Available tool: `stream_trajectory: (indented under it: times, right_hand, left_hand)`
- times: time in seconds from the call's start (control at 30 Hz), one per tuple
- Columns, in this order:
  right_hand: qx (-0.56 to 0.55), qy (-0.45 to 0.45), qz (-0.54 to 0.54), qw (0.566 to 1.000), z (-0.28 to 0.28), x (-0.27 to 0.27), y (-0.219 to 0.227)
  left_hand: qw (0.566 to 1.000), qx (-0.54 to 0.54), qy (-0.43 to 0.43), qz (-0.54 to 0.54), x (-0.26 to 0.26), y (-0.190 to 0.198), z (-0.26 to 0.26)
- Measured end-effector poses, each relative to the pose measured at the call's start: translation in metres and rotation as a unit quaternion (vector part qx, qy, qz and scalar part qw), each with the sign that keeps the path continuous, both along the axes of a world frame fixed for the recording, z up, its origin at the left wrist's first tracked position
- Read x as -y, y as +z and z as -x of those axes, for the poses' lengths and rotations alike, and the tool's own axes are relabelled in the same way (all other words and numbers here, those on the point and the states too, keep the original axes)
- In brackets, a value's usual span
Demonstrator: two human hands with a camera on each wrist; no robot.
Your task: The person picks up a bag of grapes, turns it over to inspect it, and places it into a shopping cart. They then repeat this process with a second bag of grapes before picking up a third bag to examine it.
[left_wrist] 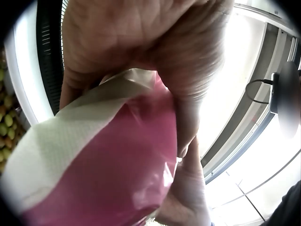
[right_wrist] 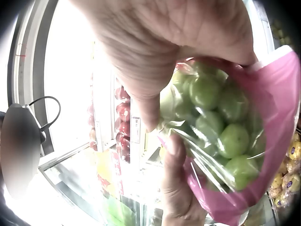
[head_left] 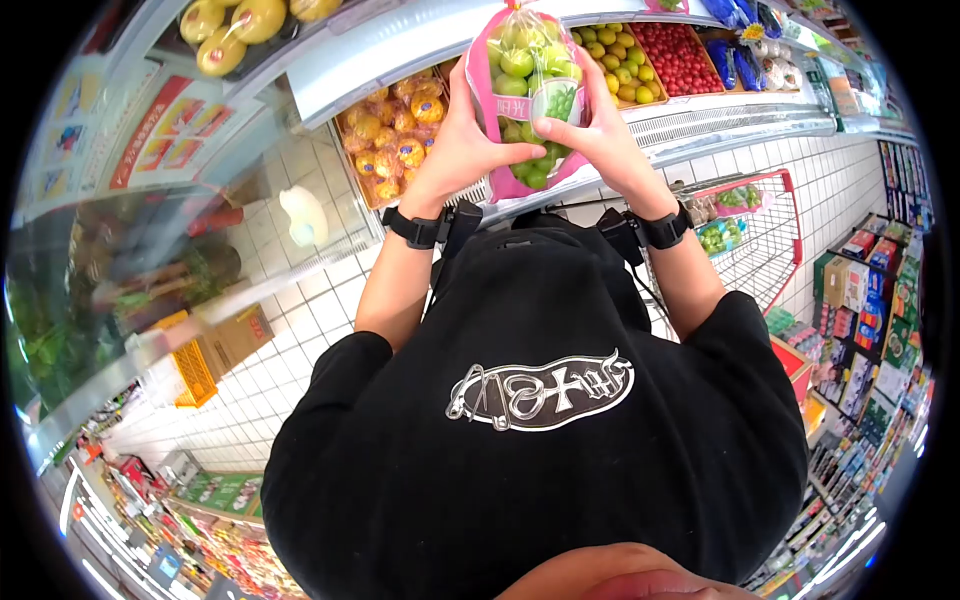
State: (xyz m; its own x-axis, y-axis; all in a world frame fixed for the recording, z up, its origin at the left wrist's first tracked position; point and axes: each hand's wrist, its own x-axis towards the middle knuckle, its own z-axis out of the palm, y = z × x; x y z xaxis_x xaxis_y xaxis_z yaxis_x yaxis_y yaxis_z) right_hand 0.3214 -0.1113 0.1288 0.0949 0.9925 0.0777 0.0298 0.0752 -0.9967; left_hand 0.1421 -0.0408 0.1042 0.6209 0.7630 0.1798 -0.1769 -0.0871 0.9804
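A pink-edged clear plastic bag of green grapes [head_left: 518, 65] is held up in front of the chest, between both hands. The left hand [head_left: 462, 150] grips its left side, thumb laid across the front. From the other side the right hand [head_left: 608, 140] grips it, its thumb over the printed label. Fingers of both hands are partly hidden behind the bag. In the left wrist view the bag's pink and white side [left_wrist: 108, 160] shows below the palm. Round green grapes [right_wrist: 233, 139] press against the clear film in the right wrist view.
Beyond the bag runs a produce shelf, with wrapped yellow fruit [head_left: 395, 140], yellow-green fruit [head_left: 620, 65] and small red fruit [head_left: 680, 58]. A red-framed shopping cart [head_left: 770, 250] holding bagged produce stands at the right. Behind, left, are a cardboard box [head_left: 235, 330] and a yellow crate [head_left: 192, 370].
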Motion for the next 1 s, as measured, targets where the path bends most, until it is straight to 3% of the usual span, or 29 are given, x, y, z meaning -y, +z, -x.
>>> stream_trajectory:
  times: [0.17, 0.4, 0.47, 0.5, 0.53, 0.6, 0.8, 1.0]
  right_hand:
    - [-0.104, -0.036, 0.061, 0.992, -0.040, -0.020, -0.020]
    - [-0.120, -0.051, 0.090, 0.987, -0.129, -0.059, -0.038]
    - [-0.069, -0.075, 0.067, 0.993, -0.156, -0.079, -0.062]
    - [-0.072, -0.086, 0.069, 0.991, -0.167, -0.087, -0.071]
    - [-0.004, -0.131, 0.052, 0.990, -0.177, -0.098, -0.087]
    - [0.037, -0.129, 0.039, 0.990, -0.202, -0.116, -0.109]
    - [0.158, -0.152, 0.079, 0.972, -0.244, -0.143, -0.123]
    - [0.243, -0.206, -0.038, 0.947, -0.272, -0.199, -0.168]
  left_hand:
    - [0.999, -0.011, -0.036, 0.018, -0.021, -0.010, -0.051]
    - [0.992, -0.088, -0.086, 0.023, -0.067, -0.013, -0.138]
    - [0.991, -0.096, -0.087, 0.021, -0.088, -0.033, -0.166]
    - [0.988, -0.107, -0.092, 0.066, -0.096, -0.039, -0.177]
    - [0.981, -0.120, -0.099, 0.113, -0.105, -0.047, -0.186]
    - [0.960, -0.164, -0.116, 0.195, -0.109, -0.027, -0.205]
    - [0.956, -0.153, -0.134, 0.209, -0.149, -0.075, -0.251]
    - [0.963, -0.098, -0.123, 0.216, -0.196, -0.115, -0.280]
